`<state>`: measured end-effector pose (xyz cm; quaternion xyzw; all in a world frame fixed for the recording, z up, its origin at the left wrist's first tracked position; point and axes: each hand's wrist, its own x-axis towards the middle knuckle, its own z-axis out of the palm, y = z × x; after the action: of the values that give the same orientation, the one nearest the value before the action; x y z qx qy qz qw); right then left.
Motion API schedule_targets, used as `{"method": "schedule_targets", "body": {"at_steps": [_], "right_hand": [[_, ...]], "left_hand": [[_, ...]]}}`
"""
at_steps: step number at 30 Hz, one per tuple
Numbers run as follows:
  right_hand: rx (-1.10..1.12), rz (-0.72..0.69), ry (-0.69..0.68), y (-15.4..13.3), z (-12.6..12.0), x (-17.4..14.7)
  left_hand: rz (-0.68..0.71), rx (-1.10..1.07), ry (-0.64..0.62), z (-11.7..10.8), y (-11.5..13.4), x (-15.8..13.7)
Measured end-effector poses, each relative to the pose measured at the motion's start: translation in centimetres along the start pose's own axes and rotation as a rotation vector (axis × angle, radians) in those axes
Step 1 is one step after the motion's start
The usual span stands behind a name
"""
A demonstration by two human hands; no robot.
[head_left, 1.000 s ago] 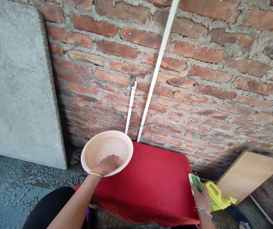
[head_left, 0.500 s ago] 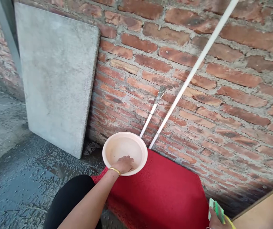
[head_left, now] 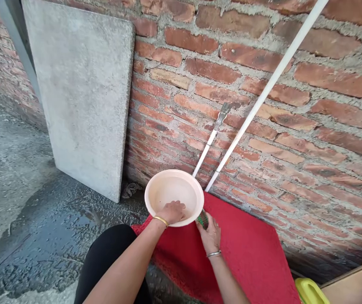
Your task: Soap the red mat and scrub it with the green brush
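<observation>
A pale pink plastic basin (head_left: 177, 185) sits tilted at the left end of a red-covered surface, its opening facing me. My left hand (head_left: 172, 212) reaches over the near rim and steadies the basin from inside, fingers bent and close together; a gold bangle circles that wrist. Just outside the rim on the right, my right hand (head_left: 211, 233), with a silver bracelet, grips a green scrub brush (head_left: 202, 219) against the basin's outer side. The brush's far part is hidden behind the rim.
The red cover (head_left: 247, 249) runs along a brick wall (head_left: 295, 169). White pipes (head_left: 259, 99) rise against the wall, the shorter with a metal valve (head_left: 221, 116). A grey slab (head_left: 82, 97) leans at left above wet ground (head_left: 50, 236). A yellow container (head_left: 310, 291) stands lower right.
My right hand has come from the lower right corner, carrying the green brush to the basin's right side. The left hand stays in the basin. The view has shifted slightly.
</observation>
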<state>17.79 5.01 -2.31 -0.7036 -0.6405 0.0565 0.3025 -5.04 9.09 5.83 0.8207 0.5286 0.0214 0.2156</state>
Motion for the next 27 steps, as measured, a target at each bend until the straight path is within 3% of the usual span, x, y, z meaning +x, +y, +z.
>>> {"method": "schedule_targets", "body": {"at_steps": [4,10,18,27], "right_hand": [[-0.147,-0.069,-0.082,-0.5,0.2,-0.3],[-0.253,0.036,-0.066,2.7,-1.9,0.6],[-0.439,0.305,-0.01,10.6,-7.9,0.7],[-0.483,0.66,0.141,19.9,-15.1,-2.2]], "left_hand": [[0.003,-0.002,-0.013,0.2,-0.1,0.2],[0.017,0.009,-0.023,0.3,-0.3,0.4],[0.034,0.027,-0.036,0.1,-0.5,0.3],[0.032,0.047,-0.061,-0.4,-0.2,0.1]]}}
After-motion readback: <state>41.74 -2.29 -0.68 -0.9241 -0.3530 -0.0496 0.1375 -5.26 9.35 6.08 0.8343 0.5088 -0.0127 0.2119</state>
